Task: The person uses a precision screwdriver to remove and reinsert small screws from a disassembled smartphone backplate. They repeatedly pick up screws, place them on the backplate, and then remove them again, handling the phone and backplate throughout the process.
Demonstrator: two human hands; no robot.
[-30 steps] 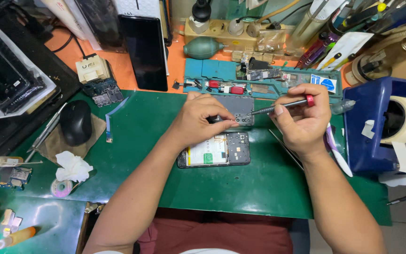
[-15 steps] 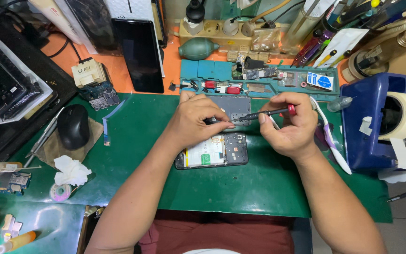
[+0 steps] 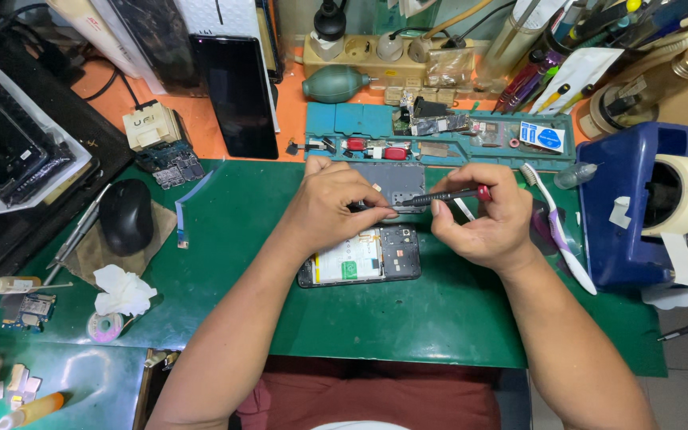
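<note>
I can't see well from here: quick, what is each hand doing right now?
Left hand: closed, fingertips pinching something too small to tell, at the screwdriver's tip.
Right hand: closed around a black screwdriver with a red end, above the opened phone.

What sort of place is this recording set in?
Most likely a phone repair bench. An opened phone with its back off lies on a green work mat, the right hand holds a small screwdriver, and loose circuit boards sit nearby.

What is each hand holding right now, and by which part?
The right hand grips a screwdriver by its dark handle, near the red end. The left hand pinches the screwdriver's tip end; whether it holds a screw cannot be told.
</note>
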